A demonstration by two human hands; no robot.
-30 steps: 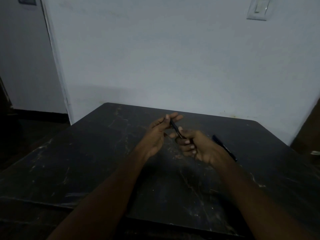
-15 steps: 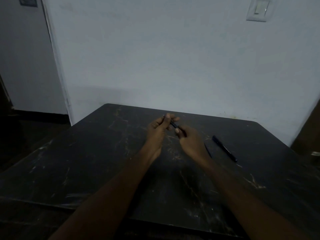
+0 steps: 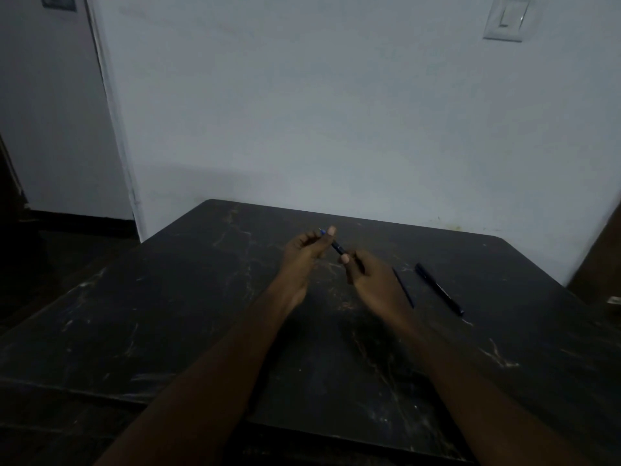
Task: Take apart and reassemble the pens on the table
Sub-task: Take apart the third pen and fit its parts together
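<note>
**Dark table, dim room: one pen held between your two hands**

Dim light falls on a dark, scuffed table (image 3: 168,314) pushed against a pale wall (image 3: 336,112), with a light switch (image 3: 505,18) high on the right. You hold the held pen (image 3: 337,247) in the air above the far middle of the table, slanting from upper left down to lower right. Your left hand (image 3: 302,257) pinches its far end between thumb and fingertip, and a bluish tip shows just past that pinch. Your right hand (image 3: 373,280) closes its curled fingers on the near end. One hand at each end reads as a stance for twisting or pulling the two halves against each other; whether you are separating or joining them I cannot tell.

A thin dark rod (image 3: 403,288), probably a refill or another loose part, lies flat on the table just beside your right hand. It seems parked within easy reach. A second pen (image 3: 440,290) lies a little farther right, nearly parallel to the rod and apart from it, untouched and seemingly whole.
</note>
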